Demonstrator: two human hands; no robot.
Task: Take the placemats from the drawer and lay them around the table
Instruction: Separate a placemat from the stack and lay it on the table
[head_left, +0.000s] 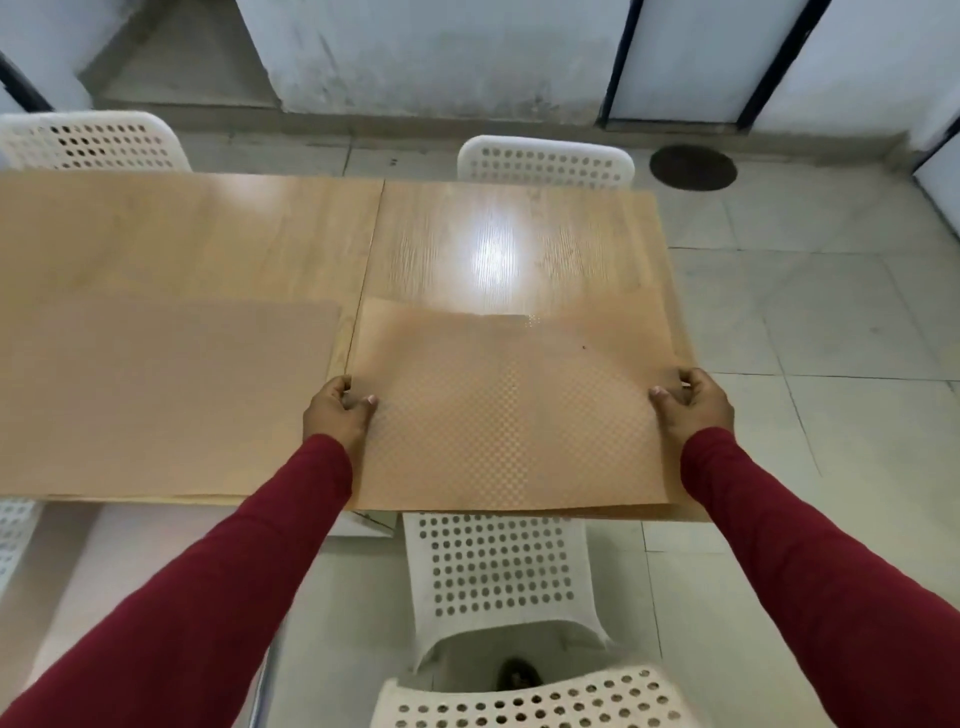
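A tan placemat (156, 400) lies flat on the left half of the wooden bench (208, 234), its near edge along the bench's near edge; just beside it, the left hand (337, 410) pinches the left edge of a second, checker-textured placemat (509, 415), thumb on top; this mat sits on the bench's right half, its far part slightly bowed; the right hand (693, 402) pinches its right edge; a white perforated chair (498, 571) stands below.
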